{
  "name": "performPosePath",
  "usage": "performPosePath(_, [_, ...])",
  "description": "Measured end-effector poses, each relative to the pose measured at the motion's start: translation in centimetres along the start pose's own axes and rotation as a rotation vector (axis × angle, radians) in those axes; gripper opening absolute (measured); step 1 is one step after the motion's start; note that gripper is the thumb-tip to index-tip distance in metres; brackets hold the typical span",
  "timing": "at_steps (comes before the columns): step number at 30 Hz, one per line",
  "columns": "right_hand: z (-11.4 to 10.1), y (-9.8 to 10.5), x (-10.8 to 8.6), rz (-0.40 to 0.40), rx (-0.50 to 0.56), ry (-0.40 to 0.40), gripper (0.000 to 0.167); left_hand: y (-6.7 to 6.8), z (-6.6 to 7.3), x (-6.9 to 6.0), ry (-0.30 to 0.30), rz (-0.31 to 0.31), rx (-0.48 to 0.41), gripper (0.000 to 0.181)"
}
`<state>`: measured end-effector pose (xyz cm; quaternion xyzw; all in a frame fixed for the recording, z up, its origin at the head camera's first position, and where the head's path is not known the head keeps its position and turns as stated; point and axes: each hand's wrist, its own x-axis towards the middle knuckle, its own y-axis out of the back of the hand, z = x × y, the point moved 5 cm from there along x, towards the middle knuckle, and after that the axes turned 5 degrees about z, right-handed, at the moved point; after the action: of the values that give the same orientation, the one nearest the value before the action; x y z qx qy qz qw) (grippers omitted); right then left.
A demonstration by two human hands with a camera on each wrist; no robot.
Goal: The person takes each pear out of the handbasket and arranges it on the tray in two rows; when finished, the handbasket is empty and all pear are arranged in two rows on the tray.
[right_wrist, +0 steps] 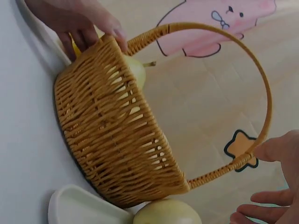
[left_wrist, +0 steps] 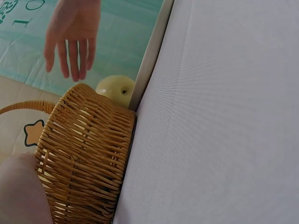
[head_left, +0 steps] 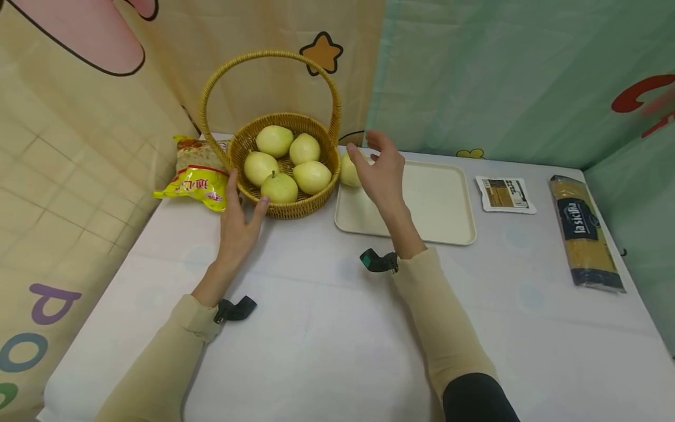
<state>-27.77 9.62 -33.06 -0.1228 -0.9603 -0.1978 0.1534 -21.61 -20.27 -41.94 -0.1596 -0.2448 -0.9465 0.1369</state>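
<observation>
A brown wicker basket (head_left: 295, 210) with a tall hoop handle holds several pale yellow-green pears (head_left: 278, 186). My left hand (head_left: 236, 228) rests against the basket's front left side, thumb at the rim and fingers spread along the outside. In the right wrist view, the left thumb (right_wrist: 110, 25) touches the rim near the handle's base. Another pear (head_left: 350, 171) lies on the left end of a cream tray (head_left: 437, 202), right beside the basket. Over that end hovers my right hand (head_left: 385, 173), fingers loosely bent, holding nothing; it partly hides this pear in the head view.
A yellow and clear food packet (head_left: 197, 176) lies left of the basket, partly behind it. Right of the tray are a small white sachet (head_left: 505, 194) and a long pasta pack (head_left: 582, 231). Printed curtains (head_left: 501, 76) hang behind the white-covered table (head_left: 306, 328).
</observation>
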Motion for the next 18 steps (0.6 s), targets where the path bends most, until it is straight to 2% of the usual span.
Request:
performPosePath(4, [-1.7, -1.2, -0.9, -0.086, 0.041, 0.07, 0.056, 0.0, 0.0, 0.0, 0.001, -0.002, -0.002, 0.086])
performPosePath(8, [-2.3, -2.6, -1.9, -0.184, 0.053, 0.116, 0.058, 0.1, 0.0, 0.0, -0.002, -0.003, -0.006, 0.086])
performPosePath(12, [-2.1, -3.7, -2.5, -0.257, 0.032, 0.109, 0.061, 0.1, -0.1, -0.1, -0.01, 0.0, -0.005, 0.086])
performPosePath(18, [-2.4, -4.7, -2.5, -0.341, 0.097, 0.114, 0.062, 0.0, -0.1, -0.1, -0.013, 0.002, -0.007, 0.086])
